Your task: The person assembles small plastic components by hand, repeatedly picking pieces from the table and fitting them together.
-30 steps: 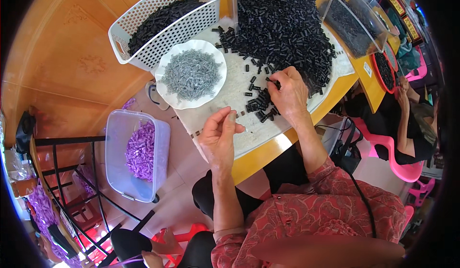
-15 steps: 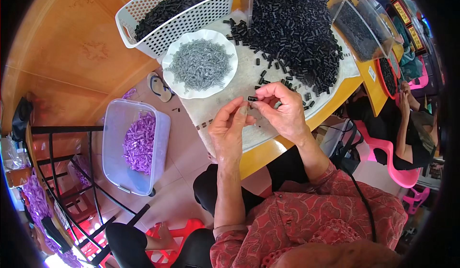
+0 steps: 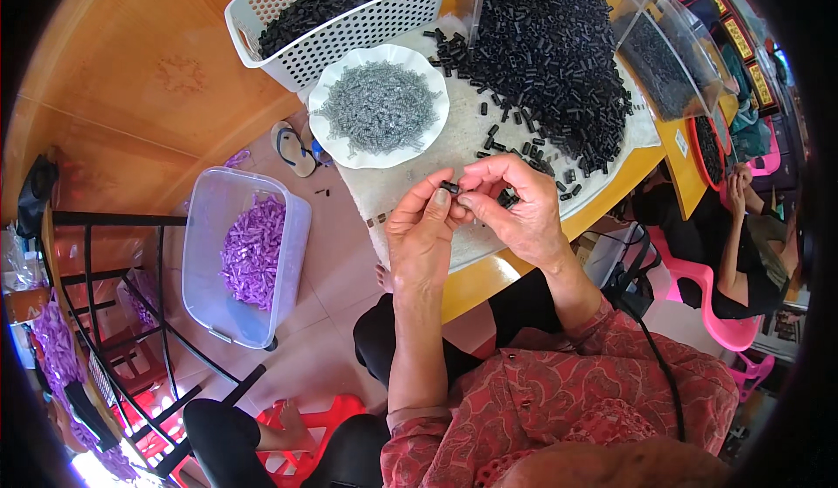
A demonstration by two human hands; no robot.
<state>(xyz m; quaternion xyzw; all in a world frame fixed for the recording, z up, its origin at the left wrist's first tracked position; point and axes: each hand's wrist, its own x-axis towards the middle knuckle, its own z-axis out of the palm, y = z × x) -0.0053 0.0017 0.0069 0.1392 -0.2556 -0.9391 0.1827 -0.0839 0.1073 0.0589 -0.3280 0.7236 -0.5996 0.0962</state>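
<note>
Over the near edge of the cloth, my left hand [image 3: 425, 226] pinches a small black tube-like piece [image 3: 450, 188] between thumb and fingers. My right hand [image 3: 517, 207] meets it from the other side, its thumb and forefinger closed at the piece's right end. Whether a second small part sits between the fingertips is hidden. Just beyond the hands, loose black pieces [image 3: 532, 152] lie scattered in front of a large heap of black pieces [image 3: 554, 60]. A white scalloped plate [image 3: 319, 130] to the left bears many small clear pieces [image 3: 380, 108].
A white perforated basket [image 3: 327, 56] of black parts stands at the far left, and a clear bin [image 3: 668, 69] at the far right. Below, on the floor, a translucent tub [image 3: 199, 252] holds purple pieces [image 3: 253, 257]. Another person's hands [image 3: 739, 187] are at the right beside a red tray [image 3: 704, 152].
The black piece has shifted left from my right fingertips into my left hand's pinch. Both hands have drawn closer together. The surroundings moved slightly in the picture.
</note>
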